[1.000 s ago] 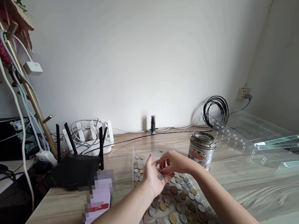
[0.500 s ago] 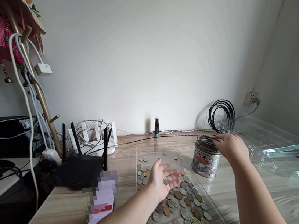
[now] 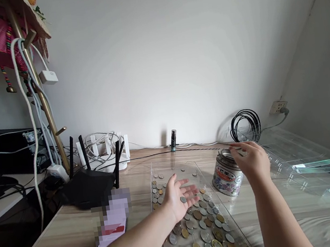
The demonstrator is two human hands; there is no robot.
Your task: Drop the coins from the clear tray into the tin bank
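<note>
My left hand (image 3: 183, 198) is palm up with its fingers spread, over a clear plastic tray (image 3: 245, 238). A single small coin (image 3: 183, 199) rests on its palm. Many coins (image 3: 205, 236) of silver, gold and brown tones lie scattered in the tray below. To the right stands a printed tin can (image 3: 227, 178) with an open top. My right hand (image 3: 251, 160) is above the can's right side, thumb and fingers apart and bent downward. Nothing shows between them, though the hand hides part of the rim.
A phone (image 3: 112, 231) and a black router (image 3: 88, 187) lie at left, a white router (image 3: 118, 162) behind. A small dark bottle (image 3: 173, 140) stands near the wall. Coiled black cable (image 3: 245, 125) and clear plastic trays (image 3: 321, 165) are at right.
My right hand has lifted slightly and shifted left over the can, and its fingers have parted from a closer pinch. My left hand, with the coin on its palm, stays in place.
</note>
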